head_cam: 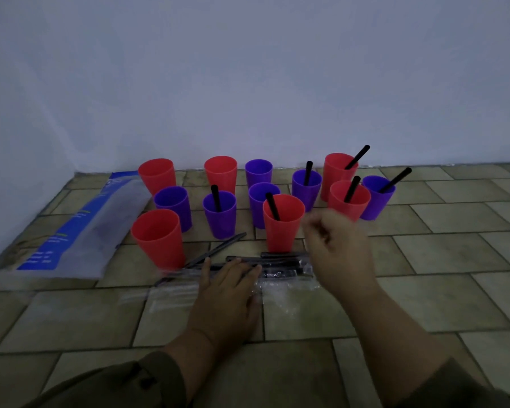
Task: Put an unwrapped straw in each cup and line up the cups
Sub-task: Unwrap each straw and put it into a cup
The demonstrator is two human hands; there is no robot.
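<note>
while left hand (227, 293) presses wrapped straws (280, 265), right hand (336, 248) hovers near them.

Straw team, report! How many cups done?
Left hand flat on wrapped straws. Right hand curled, blurred, beside front red cup. Six cups have straws, six empty.

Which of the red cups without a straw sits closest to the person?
The front-left red cup, next to the blue bag. The other strawless reds, the back-left red cup and back-middle red cup, stand by the wall.
</note>
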